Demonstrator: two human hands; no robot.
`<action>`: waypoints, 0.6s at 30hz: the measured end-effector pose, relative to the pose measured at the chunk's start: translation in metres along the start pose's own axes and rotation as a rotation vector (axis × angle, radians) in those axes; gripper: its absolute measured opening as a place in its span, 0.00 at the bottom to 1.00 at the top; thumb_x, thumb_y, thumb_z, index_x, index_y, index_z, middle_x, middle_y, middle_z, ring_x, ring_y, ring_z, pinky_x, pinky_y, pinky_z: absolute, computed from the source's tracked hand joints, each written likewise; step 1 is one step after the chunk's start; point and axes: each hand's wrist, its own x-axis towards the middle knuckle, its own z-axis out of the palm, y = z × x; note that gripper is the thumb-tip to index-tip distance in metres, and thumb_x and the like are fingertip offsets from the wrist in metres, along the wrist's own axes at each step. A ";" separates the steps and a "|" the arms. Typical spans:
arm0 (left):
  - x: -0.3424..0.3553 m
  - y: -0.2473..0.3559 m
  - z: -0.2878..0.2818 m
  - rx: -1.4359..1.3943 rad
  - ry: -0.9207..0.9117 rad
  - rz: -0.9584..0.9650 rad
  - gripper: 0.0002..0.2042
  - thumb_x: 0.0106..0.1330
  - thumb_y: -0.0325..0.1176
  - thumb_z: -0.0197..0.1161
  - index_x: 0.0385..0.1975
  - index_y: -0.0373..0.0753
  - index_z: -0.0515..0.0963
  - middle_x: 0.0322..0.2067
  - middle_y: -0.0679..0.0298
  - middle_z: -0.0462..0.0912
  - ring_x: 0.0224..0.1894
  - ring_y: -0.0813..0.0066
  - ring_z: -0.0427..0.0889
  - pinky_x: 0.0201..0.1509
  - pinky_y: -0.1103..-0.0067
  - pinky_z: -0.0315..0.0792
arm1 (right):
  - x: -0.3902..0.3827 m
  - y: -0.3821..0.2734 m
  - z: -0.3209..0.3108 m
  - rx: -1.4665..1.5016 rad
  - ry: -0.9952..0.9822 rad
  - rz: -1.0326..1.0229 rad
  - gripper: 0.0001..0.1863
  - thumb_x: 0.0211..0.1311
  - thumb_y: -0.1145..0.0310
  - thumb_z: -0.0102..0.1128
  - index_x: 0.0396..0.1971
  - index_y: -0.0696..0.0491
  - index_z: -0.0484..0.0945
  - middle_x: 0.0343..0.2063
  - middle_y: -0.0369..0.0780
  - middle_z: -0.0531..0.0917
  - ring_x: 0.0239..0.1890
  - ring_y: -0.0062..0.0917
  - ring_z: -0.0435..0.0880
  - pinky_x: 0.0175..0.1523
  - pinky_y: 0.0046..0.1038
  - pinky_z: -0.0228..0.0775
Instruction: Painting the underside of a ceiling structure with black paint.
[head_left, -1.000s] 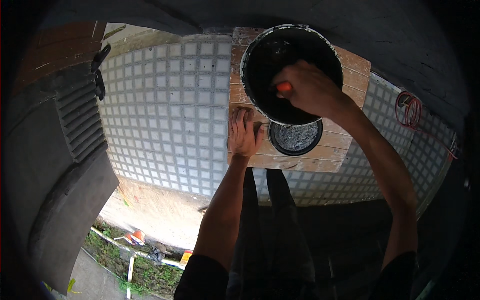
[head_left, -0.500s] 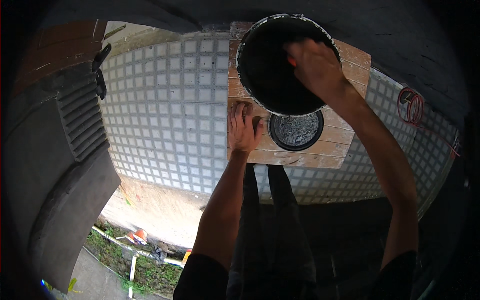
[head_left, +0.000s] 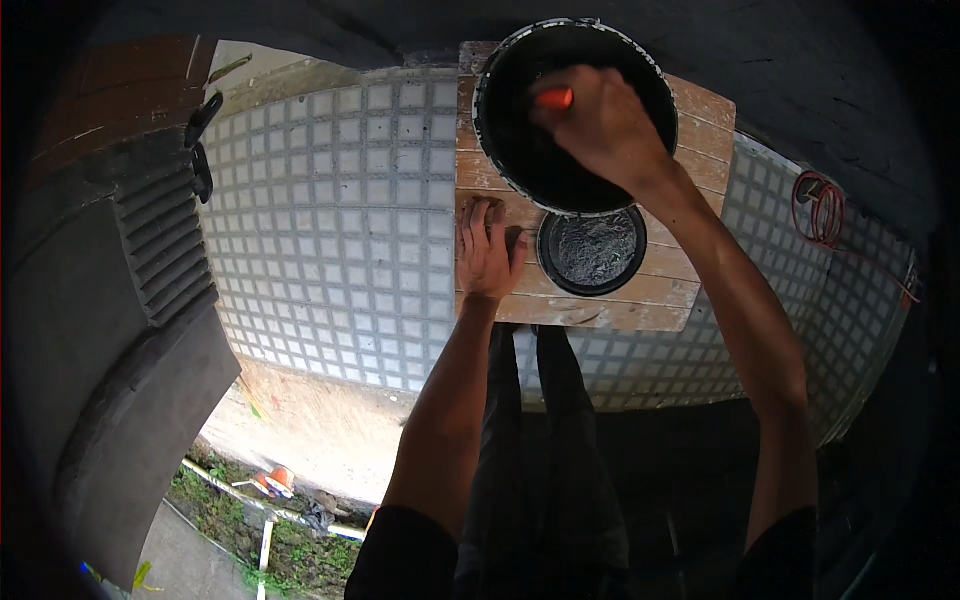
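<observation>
Steadily, two bare hands work over one plank-topped table (head_left: 625,315) bearing one large black bucket (head_left: 505,150) and one smaller round tub (head_left: 542,250) of grey, rough-surfaced material. The right hand (head_left: 595,115), blurred, is closed around a single orange handle (head_left: 555,98) within the bucket's mouth, left of its middle. The visible part of the handle lies nearly sideways across the view; its far end is lost in the dark interior, so which way it points cannot be told. The left hand (head_left: 487,250), fingers extended and slightly parted, rests palm down near the table's left edge, gripping nothing visible. Compared with half a second ago, the right hand and handle are farther left and slightly farther from the person. The bucket sits a little farther away, showing more of the tub, while the left hand keeps its place. One red coiled cable (head_left: 822,215) lies well apart at right.
</observation>
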 end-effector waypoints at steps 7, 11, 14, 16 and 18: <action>0.000 0.000 -0.001 -0.003 -0.001 0.019 0.27 0.62 0.41 0.60 0.59 0.36 0.64 0.60 0.52 0.60 0.64 0.46 0.60 0.67 0.54 0.57 | 0.004 0.011 0.005 -0.128 0.105 -0.151 0.13 0.52 0.72 0.62 0.40 0.50 0.83 0.40 0.51 0.84 0.44 0.44 0.84 0.54 0.40 0.74; -0.002 0.000 -0.002 0.016 0.002 0.022 0.27 0.64 0.42 0.60 0.60 0.37 0.63 0.60 0.52 0.59 0.64 0.47 0.60 0.67 0.55 0.56 | -0.012 0.007 0.010 -0.155 -0.123 -0.096 0.17 0.50 0.72 0.62 0.44 0.48 0.81 0.46 0.49 0.81 0.52 0.39 0.80 0.59 0.38 0.70; -0.002 -0.001 -0.001 0.032 0.005 0.033 0.28 0.63 0.42 0.60 0.60 0.37 0.63 0.60 0.52 0.59 0.64 0.47 0.60 0.66 0.55 0.57 | -0.009 -0.001 -0.008 -0.141 -0.299 -0.079 0.19 0.50 0.72 0.62 0.46 0.50 0.80 0.47 0.48 0.81 0.55 0.38 0.78 0.62 0.36 0.67; -0.002 0.001 0.000 0.011 0.017 0.022 0.26 0.62 0.41 0.60 0.58 0.36 0.65 0.59 0.51 0.60 0.64 0.45 0.61 0.67 0.54 0.56 | -0.007 -0.009 -0.021 -0.188 -0.432 0.029 0.18 0.51 0.70 0.63 0.45 0.52 0.80 0.48 0.48 0.80 0.56 0.37 0.77 0.61 0.35 0.67; -0.002 0.004 0.001 -0.015 0.028 0.013 0.25 0.62 0.41 0.60 0.56 0.35 0.67 0.58 0.50 0.62 0.64 0.44 0.61 0.67 0.52 0.56 | -0.018 -0.007 -0.030 -0.204 -0.300 0.019 0.16 0.52 0.68 0.64 0.42 0.53 0.82 0.45 0.48 0.82 0.52 0.37 0.80 0.59 0.35 0.69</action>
